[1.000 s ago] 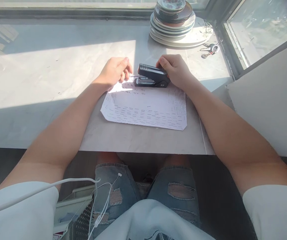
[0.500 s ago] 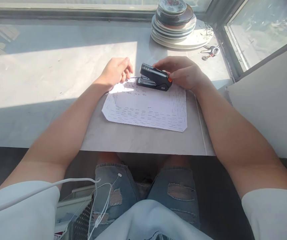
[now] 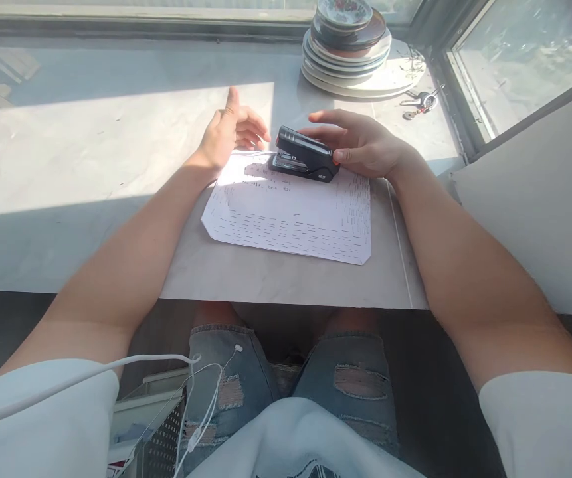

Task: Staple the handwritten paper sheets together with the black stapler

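Observation:
A black stapler (image 3: 304,156) rests on the upper edge of a sheet of paper (image 3: 286,219) covered in small dark marks, its arm raised at the left end. Just right of it is my right hand (image 3: 360,143), fingers apart, with the thumb at the stapler's rear end; whether it touches is hard to tell. My left hand (image 3: 230,133) is raised beside the paper's upper left corner, thumb up and fingers spread, holding nothing. The paper lies flat with clipped corners on the pale tabletop (image 3: 91,153).
A stack of plates and bowls (image 3: 348,56) stands at the back right by the window. Keys (image 3: 422,101) lie right of it. A white cable (image 3: 141,360) hangs at the lower left, over a storage box (image 3: 153,415). The table's front edge crosses above my legs.
My left hand has opened, its thumb lifting. The fingers of my right hand have spread from the stapler. The stapler has shifted slightly left, and the paper has moved very little.

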{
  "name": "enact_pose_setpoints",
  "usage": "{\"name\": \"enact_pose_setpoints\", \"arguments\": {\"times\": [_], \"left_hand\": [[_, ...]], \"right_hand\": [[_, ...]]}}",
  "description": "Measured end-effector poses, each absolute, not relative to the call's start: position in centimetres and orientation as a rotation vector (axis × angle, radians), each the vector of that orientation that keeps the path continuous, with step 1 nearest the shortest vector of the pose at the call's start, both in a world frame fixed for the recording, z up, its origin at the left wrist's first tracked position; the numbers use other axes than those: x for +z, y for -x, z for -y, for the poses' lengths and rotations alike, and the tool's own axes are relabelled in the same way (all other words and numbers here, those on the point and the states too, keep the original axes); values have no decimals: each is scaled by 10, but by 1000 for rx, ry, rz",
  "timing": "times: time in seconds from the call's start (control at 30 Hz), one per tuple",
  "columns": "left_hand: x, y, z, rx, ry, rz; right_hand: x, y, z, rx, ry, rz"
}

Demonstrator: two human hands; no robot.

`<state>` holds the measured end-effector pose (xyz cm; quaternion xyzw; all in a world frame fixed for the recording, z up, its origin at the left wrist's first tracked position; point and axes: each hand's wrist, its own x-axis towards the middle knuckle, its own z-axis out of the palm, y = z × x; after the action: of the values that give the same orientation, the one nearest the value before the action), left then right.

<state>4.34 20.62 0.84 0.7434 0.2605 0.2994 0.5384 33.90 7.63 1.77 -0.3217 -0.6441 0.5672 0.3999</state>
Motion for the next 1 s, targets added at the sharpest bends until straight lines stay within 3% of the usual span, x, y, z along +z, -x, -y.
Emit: {"name": "enact_pose_setpoints", "arguments": {"times": [0.27, 0.47, 0.6, 1.0], "left_hand": [[10, -43, -205, 709, -1745, -614], [10, -45, -204, 737, -1777, -631], [10, -44, -202, 771, -1772, -594], [7, -46, -200, 739, -1850, -536]], "right_hand": [[16, -339, -77, 1388, 837, 1712], [18, -331, -78, 852, 1151, 2111], [14, -326, -78, 588, 1359, 2085], [17, -309, -68, 487, 1404, 2073]]}}
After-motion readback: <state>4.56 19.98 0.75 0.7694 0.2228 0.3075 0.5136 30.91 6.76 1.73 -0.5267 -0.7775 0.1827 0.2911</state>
